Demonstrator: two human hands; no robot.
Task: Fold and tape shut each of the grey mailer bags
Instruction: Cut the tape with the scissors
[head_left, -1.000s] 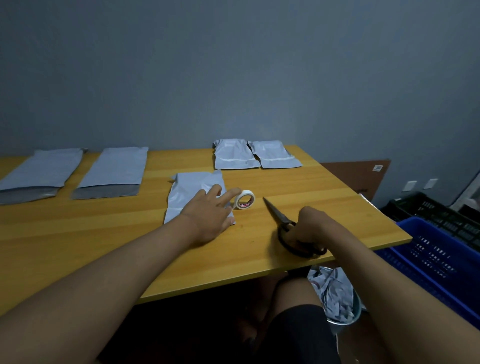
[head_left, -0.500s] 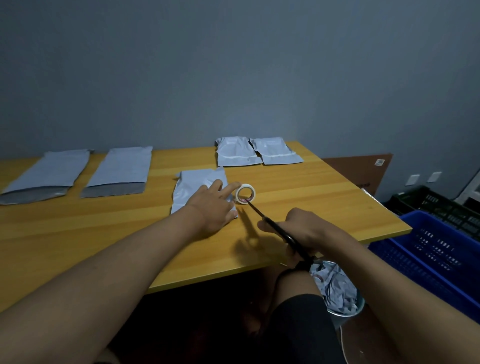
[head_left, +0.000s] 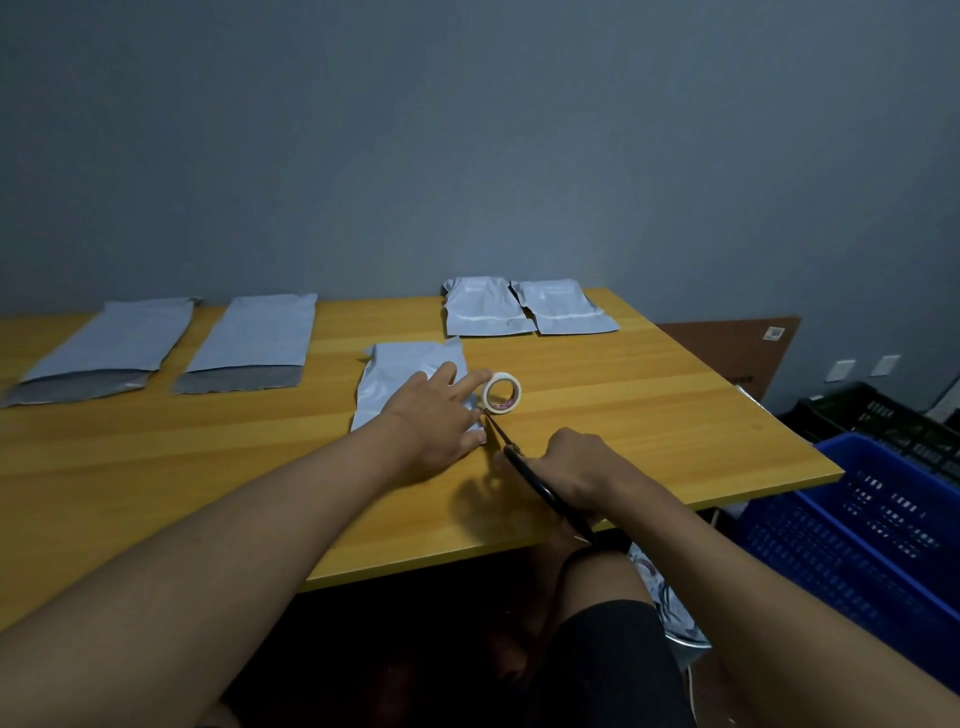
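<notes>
1. A wooden table stands against a grey wall.
2. The left hand lies flat, fingers spread, pressing down a folded grey mailer bag near the table's middle.
3. Its forefinger touches a roll of white tape standing on edge just beside the bag.
4. The right hand grips black scissors, tips pointing at the tape by the bag's edge.
5. Two folded bags lie at the far edge; two unfolded mailer bags lie far left.
6. A blue crate sits to the right, below the table.
</notes>
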